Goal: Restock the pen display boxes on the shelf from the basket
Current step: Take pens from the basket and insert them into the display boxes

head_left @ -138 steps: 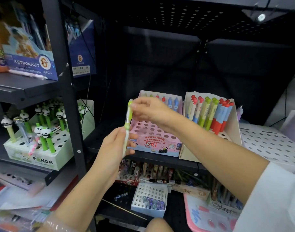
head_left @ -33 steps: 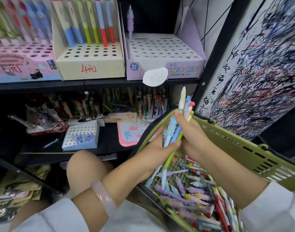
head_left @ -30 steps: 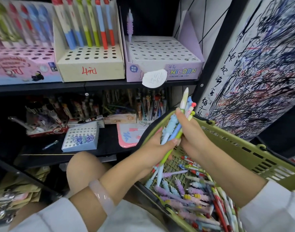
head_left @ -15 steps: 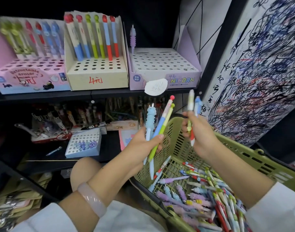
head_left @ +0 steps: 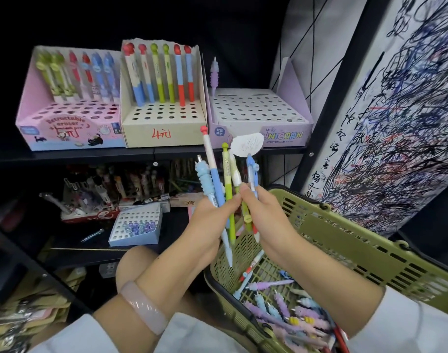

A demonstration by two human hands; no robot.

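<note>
My left hand (head_left: 207,222) is curled around a fan of slim plastic pens (head_left: 219,189), one with a ribbed pale-blue grip sleeve. My right hand (head_left: 262,215) pinches two more pens (head_left: 251,174) just beside them. Both bundles stand upright over the olive slotted plastic basket (head_left: 345,240), where more pens lie loose. On the shelf (head_left: 90,155) above stand three perforated cardboard display boxes (head_left: 164,115).

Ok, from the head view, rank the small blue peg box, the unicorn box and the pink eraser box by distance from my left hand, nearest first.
From the left hand:
1. Small blue peg box, lower shelf, just left.
2. Unicorn box, upper shelf, up and right.
3. Pink eraser box, upper shelf, far left.
</note>
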